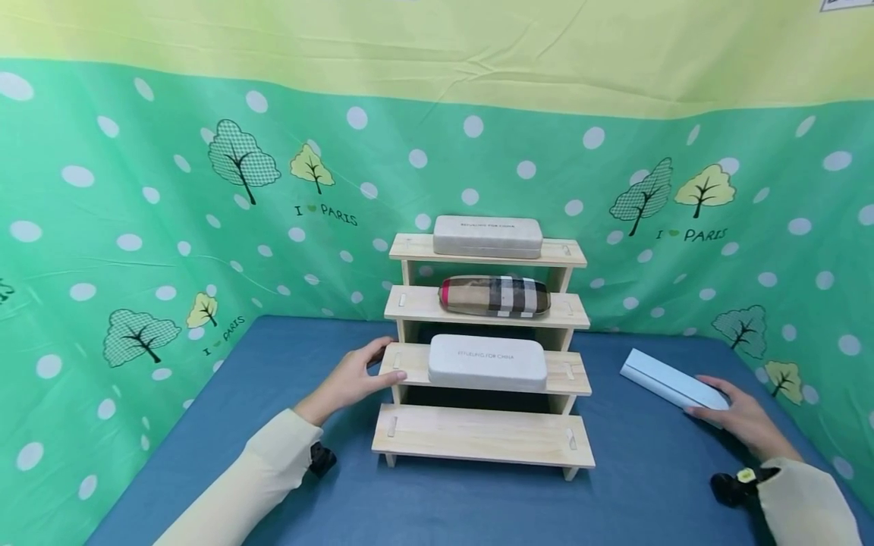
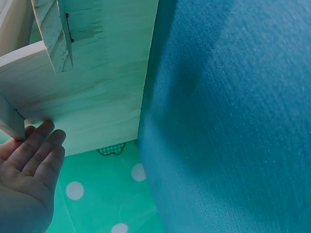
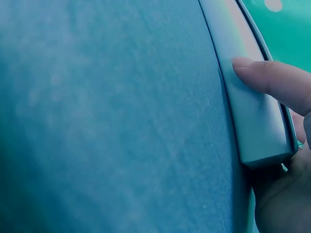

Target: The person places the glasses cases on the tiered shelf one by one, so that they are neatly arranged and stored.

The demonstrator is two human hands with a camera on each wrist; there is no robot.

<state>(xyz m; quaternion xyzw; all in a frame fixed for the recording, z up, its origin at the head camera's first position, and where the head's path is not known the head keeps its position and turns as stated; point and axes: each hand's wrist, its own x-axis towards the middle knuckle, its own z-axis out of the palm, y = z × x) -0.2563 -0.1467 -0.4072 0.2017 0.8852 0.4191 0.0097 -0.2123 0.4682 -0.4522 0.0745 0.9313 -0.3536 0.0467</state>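
A tiered wooden stand [image 1: 483, 434] with step-like shelves is in the middle of the head view. My left hand [image 1: 351, 383] holds its left end at the second shelf from the bottom, thumb at the front edge. In the left wrist view the fingers [image 2: 41, 153] lie against the stand's side panel [image 2: 102, 92]. Off to the right, my right hand [image 1: 737, 415] grips the near end of a long light blue glasses case [image 1: 665, 379] at the blue tabletop. The right wrist view has the thumb [image 3: 257, 75] pressed on the case's face; the other fingers are mostly hidden.
A pale grey case [image 1: 488, 236] sits on the top shelf, a plaid case [image 1: 495, 296] below it, and a white case [image 1: 488, 362] on the shelf by my left hand. The lowest shelf is bare wood. Behind stands a green patterned cloth [image 1: 423, 182]; blue cloth [image 1: 444, 508] covers the table.
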